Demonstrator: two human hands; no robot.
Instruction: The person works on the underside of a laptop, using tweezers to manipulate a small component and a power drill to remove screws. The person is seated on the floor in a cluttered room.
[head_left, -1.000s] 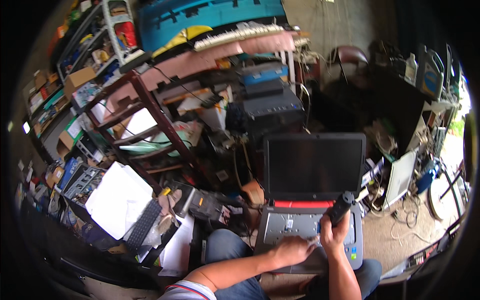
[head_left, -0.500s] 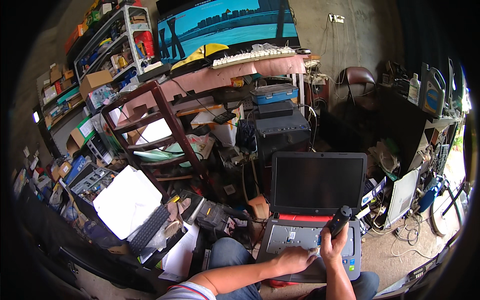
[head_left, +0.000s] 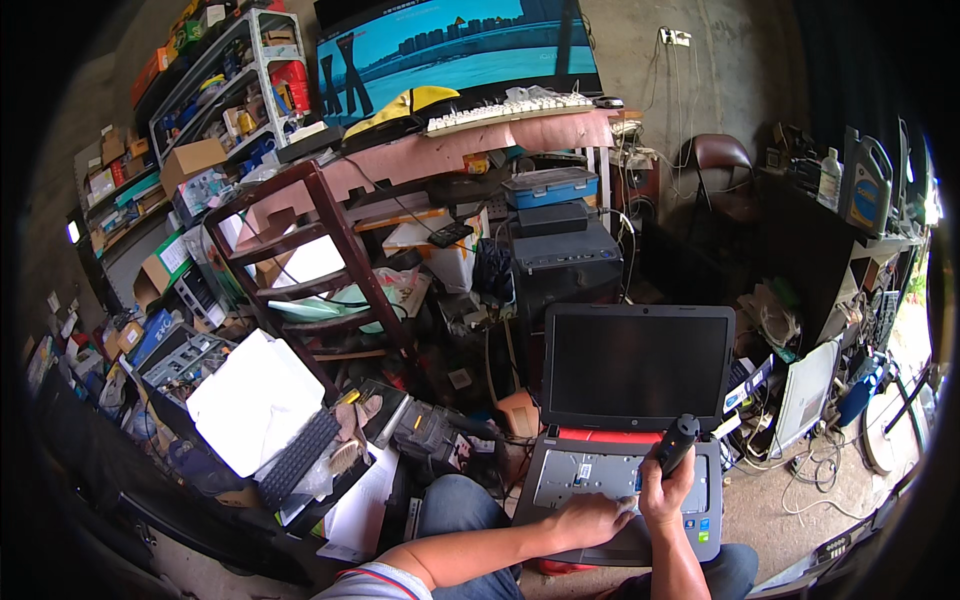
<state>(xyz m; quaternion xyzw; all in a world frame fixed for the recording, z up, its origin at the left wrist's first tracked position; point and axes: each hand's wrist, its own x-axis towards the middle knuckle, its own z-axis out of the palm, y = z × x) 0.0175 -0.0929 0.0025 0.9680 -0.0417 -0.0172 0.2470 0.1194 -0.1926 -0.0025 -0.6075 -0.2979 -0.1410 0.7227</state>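
Note:
An open laptop with a dark screen (head_left: 637, 362) rests on my lap. Its keyboard is off, so the bare metal panel (head_left: 560, 482) of the base shows, with a small white label on it. My right hand (head_left: 664, 494) grips a black, stubby electric screwdriver (head_left: 679, 443), held slanted over the right part of the panel; the working tip is hidden by my hands. My left hand (head_left: 598, 521) is closed beside it, its fingertips pinched close to the lower end of the screwdriver. Whatever those fingertips hold is too small to make out.
To the left lie a loose black keyboard (head_left: 300, 460), a brush (head_left: 346, 457) and a white sheet-like panel (head_left: 255, 400). A dark wooden chair (head_left: 335, 235) stands ahead. Behind the laptop is a black printer-like box (head_left: 565, 250). Cables (head_left: 815, 480) trail over the floor at right.
The screwdriver in my right hand has dipped very slightly. Both hands stay in the same place over the laptop base.

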